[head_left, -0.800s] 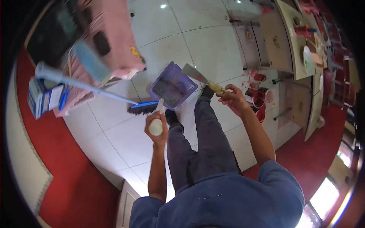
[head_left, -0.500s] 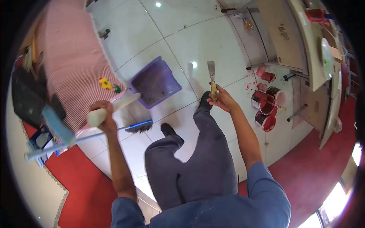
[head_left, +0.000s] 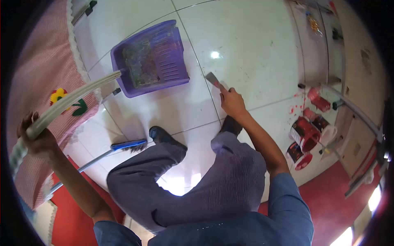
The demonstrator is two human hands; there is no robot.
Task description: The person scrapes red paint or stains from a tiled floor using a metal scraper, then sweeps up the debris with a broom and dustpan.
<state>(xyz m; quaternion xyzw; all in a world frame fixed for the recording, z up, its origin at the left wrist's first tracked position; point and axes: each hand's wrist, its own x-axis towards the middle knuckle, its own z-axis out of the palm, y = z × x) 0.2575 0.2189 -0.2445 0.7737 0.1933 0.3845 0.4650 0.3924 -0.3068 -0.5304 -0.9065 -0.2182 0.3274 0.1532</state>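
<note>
My left hand (head_left: pixel 39 137) is wrapped around the long pale handle (head_left: pixel 76 96) of a purple dustpan (head_left: pixel 186 67). Dirt and debris lie in the pan, which rests on the white tiles with its ribbed lip facing right. In my right hand (head_left: pixel 233 102) is a scraper (head_left: pixel 212 79), its grip hidden by my fingers. The flat metal blade points up and left, close over the floor near a tile joint. A blue broom (head_left: pixel 129 145) lies by my left shoe, its shaft passing beneath my left forearm.
Several red-stained paint pots (head_left: pixel 305 133) stand on the right, with red spots on the tiles around them. Metal table legs (head_left: pixel 357 108) rise beside them. A pink striped cloth (head_left: pixel 45 61) with a yellow flower hangs at left. Red carpet (head_left: pixel 324 194) covers the floor nearer me.
My view has dropped closer to the floor. My left hand has moved left with the dustpan handle; my right hand has lowered the scraper and tilted its blade leftward.
</note>
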